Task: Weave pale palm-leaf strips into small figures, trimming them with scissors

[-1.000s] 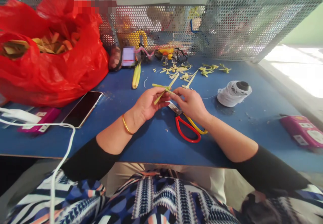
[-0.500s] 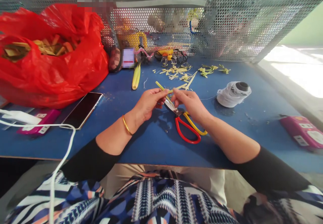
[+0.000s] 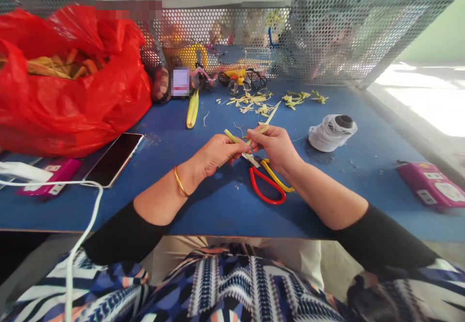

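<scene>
Pale green leaf strips (image 3: 230, 136) cross between my fingers, above the middle of the blue table. My left hand (image 3: 223, 151), with a gold bangle on its wrist, is closed on one strip, whose end sticks out past the thumb. In a pinch, my right hand (image 3: 271, 143) grips another strip close by. Under the hands lie scissors (image 3: 268, 186) with one red and one yellow handle; their blades are partly hidden. A spool of white thread (image 3: 332, 133) stands to the right of my right hand.
Leaf scraps (image 3: 254, 101) and small knotted leaf pieces (image 3: 296, 99) lie behind the hands, near a folded leaf bundle (image 3: 192, 109). A red plastic bag (image 3: 119, 84), phone (image 3: 115, 160) and pink power strip (image 3: 54, 176) are at left. Another pink power strip (image 3: 432, 184) is at right. Perforated metal panels (image 3: 327, 36) border the back.
The left hand has come slightly lower and covers more of the scissor blades. The strips now cross at a different angle between the fingers. The view has shifted a little.
</scene>
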Demonstrator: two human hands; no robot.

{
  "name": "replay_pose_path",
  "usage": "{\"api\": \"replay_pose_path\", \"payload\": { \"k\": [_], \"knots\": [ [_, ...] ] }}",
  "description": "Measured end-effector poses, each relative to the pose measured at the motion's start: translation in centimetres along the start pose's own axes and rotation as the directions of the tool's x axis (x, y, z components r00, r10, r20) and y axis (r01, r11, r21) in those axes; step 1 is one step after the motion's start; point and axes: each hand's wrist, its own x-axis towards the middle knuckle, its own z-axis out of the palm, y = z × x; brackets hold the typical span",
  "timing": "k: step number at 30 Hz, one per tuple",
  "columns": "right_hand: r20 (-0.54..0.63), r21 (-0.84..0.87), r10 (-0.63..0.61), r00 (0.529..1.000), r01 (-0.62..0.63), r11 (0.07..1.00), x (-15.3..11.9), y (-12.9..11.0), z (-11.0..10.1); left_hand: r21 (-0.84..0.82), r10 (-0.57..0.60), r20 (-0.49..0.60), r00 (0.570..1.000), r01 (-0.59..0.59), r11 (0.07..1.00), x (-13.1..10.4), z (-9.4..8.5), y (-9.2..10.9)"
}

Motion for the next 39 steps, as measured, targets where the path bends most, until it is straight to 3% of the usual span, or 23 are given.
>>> {"api": "replay_pose_path", "payload": {
  "k": [3, 5, 8, 10, 15, 22, 26, 29, 32, 35, 37, 39],
  "knots": [
    [-0.008, -0.246, -0.137, 0.991, 0.131, 0.961, 0.4, -0.8, -0.8, 0.034, -0.010, 0.040, 0.999, 0.009, 0.999, -0.2, 0.0, 0.0],
    [0.055, -0.372, -0.212, 0.976, 0.217, 0.902, 0.3, -1.4, -1.0, 0.063, -0.020, 0.085, 0.996, 0.015, 0.998, -0.4, 0.2, 0.1],
    [0.223, -0.400, -0.111, 0.969, 0.194, 0.896, -0.4, -1.8, -0.9, 0.126, -0.035, 0.123, 0.992, 0.019, 0.992, -0.6, 0.5, 0.2],
    [0.258, -0.346, -0.021, 0.966, 0.113, 0.931, -0.8, -1.7, -0.6, 0.151, -0.041, 0.124, 0.991, 0.022, 0.988, -0.7, 0.7, 0.1],
    [0.177, -0.189, 0.043, 0.983, -0.009, 0.982, -0.9, -1.1, -0.1, 0.178, -0.006, 0.134, 0.991, -0.018, 0.984, -0.7, 0.7, -0.2],
    [0.019, -0.236, -0.102, 0.995, 0.103, 0.966, -1.3, -0.6, 0.5, 0.181, 0.003, 0.198, 0.980, -0.039, 0.983, -0.9, 0.6, 0.1],
    [0.023, -0.339, -0.187, 0.982, 0.184, 0.923, -0.5, -1.0, -0.3, 0.063, -0.028, 0.119, 0.993, 0.020, 0.998, -0.7, 0.6, 0.0],
    [-0.098, -0.347, -0.279, 0.955, 0.230, 0.909, 0.7, -1.2, -1.2, -0.079, -0.067, 0.059, 0.996, 0.071, 0.994, -0.4, 0.2, 0.0],
    [-0.218, -0.166, -0.122, 0.968, 0.086, 0.982, 1.3, -1.0, -1.5, -0.194, -0.095, 0.032, 0.995, 0.099, 0.976, -0.1, -0.3, 0.3],
    [-0.004, 0.052, 0.133, 0.991, -0.132, 0.990, 0.9, -0.7, -1.1, -0.239, -0.113, -0.002, 0.994, 0.110, 0.965, -0.2, -0.3, 0.4],
    [0.143, 0.119, 0.171, 0.975, -0.188, 0.975, 0.4, -0.6, -0.7, -0.222, -0.125, -0.011, 0.992, 0.120, 0.968, -0.3, -0.1, 0.3],
    [0.168, 0.146, 0.140, 0.976, -0.165, 0.975, 0.0, -0.4, -0.4, -0.190, -0.125, -0.004, 0.992, 0.122, 0.974, -0.3, 0.2, 0.1]
  ]
}}
